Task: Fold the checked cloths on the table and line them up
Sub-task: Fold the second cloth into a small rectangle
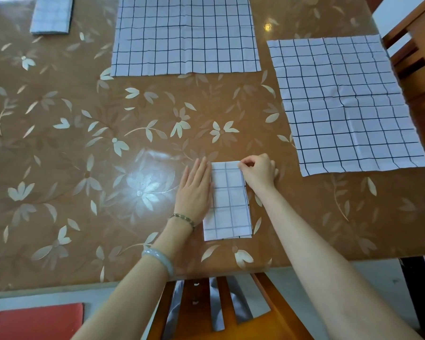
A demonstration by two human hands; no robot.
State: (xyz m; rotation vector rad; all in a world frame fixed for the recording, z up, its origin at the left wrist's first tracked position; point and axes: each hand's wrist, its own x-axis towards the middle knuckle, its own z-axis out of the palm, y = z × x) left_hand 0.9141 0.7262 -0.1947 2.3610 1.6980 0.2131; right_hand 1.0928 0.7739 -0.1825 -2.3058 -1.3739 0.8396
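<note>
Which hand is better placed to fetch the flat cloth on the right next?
Right, probably: the right hand pinches the folded cloth at the corner nearest that flat cloth; the left hand presses its left edge.

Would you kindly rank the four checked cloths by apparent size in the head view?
Far spread cloth and right spread cloth: alike, unranked.
Near folded cloth.
Far-left folded cloth: cropped, farther, so unsure.
</note>
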